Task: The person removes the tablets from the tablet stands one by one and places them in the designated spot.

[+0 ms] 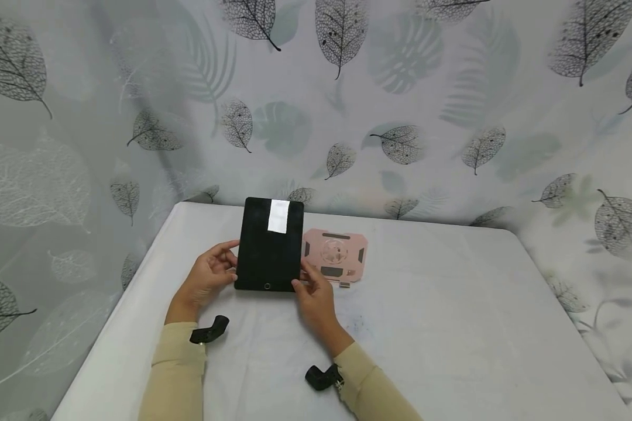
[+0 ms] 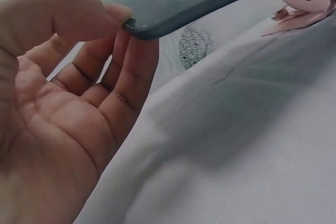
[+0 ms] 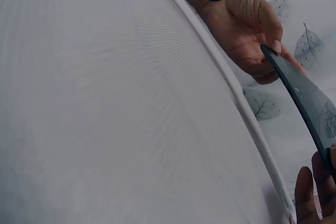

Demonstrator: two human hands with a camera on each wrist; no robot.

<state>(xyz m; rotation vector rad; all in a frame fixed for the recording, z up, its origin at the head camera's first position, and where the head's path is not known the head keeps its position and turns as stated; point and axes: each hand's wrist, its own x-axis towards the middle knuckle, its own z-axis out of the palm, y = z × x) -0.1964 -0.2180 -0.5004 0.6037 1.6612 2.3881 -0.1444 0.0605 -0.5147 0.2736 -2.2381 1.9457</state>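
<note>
A black tablet (image 1: 268, 257), its round home button at the bottom edge, is held up tilted over the table by both hands. A bright white rectangle (image 1: 278, 216) shows near its top; I cannot tell if it is a reflection. My left hand (image 1: 209, 275) pinches the lower left corner, thumb on the glass and fingers behind, as the left wrist view shows. On the lower right side my right hand (image 1: 314, 295) grips the edge, only its fingertips showing in the right wrist view. Behind the tablet, to the right, lies a pink tablet case (image 1: 355, 251), partly hidden.
White cloth covers the table (image 1: 442, 316). A leaf-patterned curtain (image 1: 342, 117) hangs along the back and sides. Black wrist mounts (image 1: 210, 330) sit on both sleeves. A small brownish piece (image 1: 344, 285) shows at the pink case's lower edge.
</note>
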